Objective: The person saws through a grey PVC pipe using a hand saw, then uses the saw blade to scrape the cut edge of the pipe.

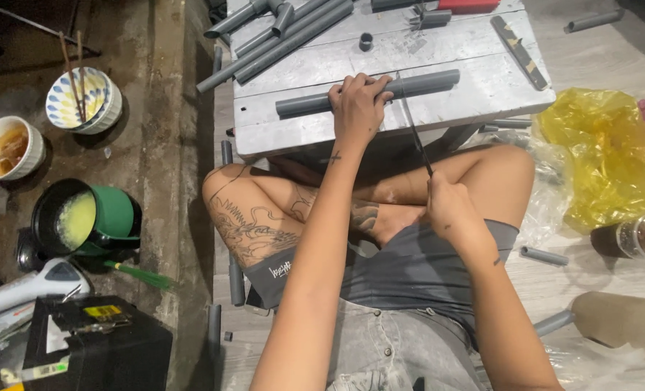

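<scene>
Fingers of the left hand curl over a grey plastic pipe, clamped on it and pressing it flat against the top of a low grey bench; the pipe lies crosswise along the bench's near edge, its ends sticking out on either side of the grip. Fingers of the right hand are closed tight round the handle of a thin saw blade, which slants up from the fist to the pipe and meets it just beside the left hand. Both forearms reach out over crossed bare legs and grey shorts; the person sits on the floor right against the bench. Farther back on the bench lie more grey pipes, a short pipe ring and a dark flat bar. To the right sits a crumpled yellow plastic bag; to the left, on the concrete, stand a patterned bowl with chopsticks, a white bowl of broth and a green pot.
</scene>
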